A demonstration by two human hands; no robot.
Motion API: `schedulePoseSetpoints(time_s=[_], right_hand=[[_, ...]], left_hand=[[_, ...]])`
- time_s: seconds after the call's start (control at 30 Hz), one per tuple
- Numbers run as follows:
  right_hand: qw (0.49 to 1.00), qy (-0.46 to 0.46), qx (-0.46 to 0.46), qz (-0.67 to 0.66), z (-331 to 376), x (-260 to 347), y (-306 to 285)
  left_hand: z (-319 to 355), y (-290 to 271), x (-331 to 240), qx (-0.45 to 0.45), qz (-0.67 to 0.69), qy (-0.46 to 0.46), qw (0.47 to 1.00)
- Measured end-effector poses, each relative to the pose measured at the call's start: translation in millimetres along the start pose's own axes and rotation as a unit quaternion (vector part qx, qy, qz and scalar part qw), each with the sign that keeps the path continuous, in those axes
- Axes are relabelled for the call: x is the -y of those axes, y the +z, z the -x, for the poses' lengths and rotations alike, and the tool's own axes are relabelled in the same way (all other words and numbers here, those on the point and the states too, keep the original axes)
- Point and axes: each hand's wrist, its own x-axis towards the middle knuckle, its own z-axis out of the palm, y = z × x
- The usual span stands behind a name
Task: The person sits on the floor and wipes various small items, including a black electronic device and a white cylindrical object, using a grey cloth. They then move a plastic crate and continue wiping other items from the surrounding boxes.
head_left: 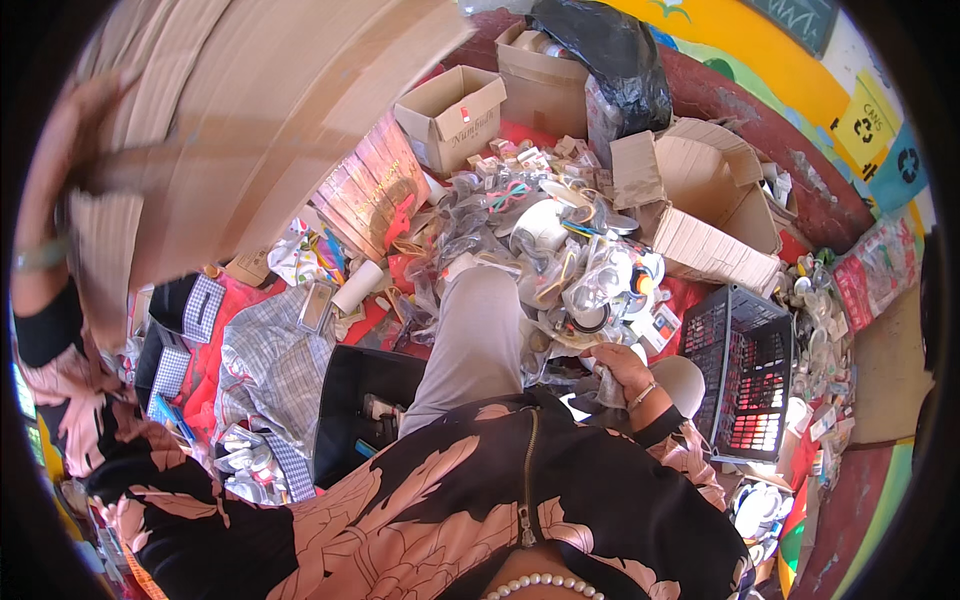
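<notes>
On the upper left, my left hand [98,108] is raised against a large brown flattened cardboard sheet [260,130], its fingers curled at the sheet's edge and somewhat blurred. The sheet is tilted up and covers much of that side. Low on the right, beside my knee, my right hand [622,372] has its fingers bent together at the border of a heap of clear plastic wrappings [600,285]. Greyish crumpled film shows under those fingers; what they pinch is hard to make out. White round pieces and small boxes lie mixed into the heap.
An open carton [715,190] and a black plastic crate [740,370] stand to the right. Another carton [452,118] and a black plastic bag [615,60] are at the back. A black bin [345,395] stands by my left leg, with checked cloth [265,350] beside it.
</notes>
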Motion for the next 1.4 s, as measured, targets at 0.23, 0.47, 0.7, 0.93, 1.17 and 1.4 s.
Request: schedulePoseSetpoints(time_s=[0.23,0.47,0.7,0.93,1.17,1.4], right_hand=[[0.996,-0.076,-0.005,-0.056,-4.5,28.3,-4.0],[0.852,-0.319,-0.162,-0.381,10.2,105.0,-82.3],[0.922,-0.22,-0.216,-0.232,60.2,47.1,-89.0],[0.923,-0.165,-0.133,-0.32,-51.1,27.6,-51.3],[0.923,-0.187,-0.058,-0.332,-243.6,165.4,21.8],[0.959,-0.139,-0.032,-0.244,-374.6,318.5,72.6]], left_hand=[[-82.4,120.3,-63.3,0.123,0.09,0.239,0.959],[-80.3,241.1,-110.6,0.351,0.082,0.312,0.879],[-62.1,361.5,-78.8,0.395,0.214,0.42,0.788],[-115.7,366.9,-63.7,0.401,0.081,0.466,0.785],[-209.7,367.2,28.6,0.36,-0.095,0.358,0.856],[-282.9,362.9,72.4,0.11,-0.294,0.279,0.907]])
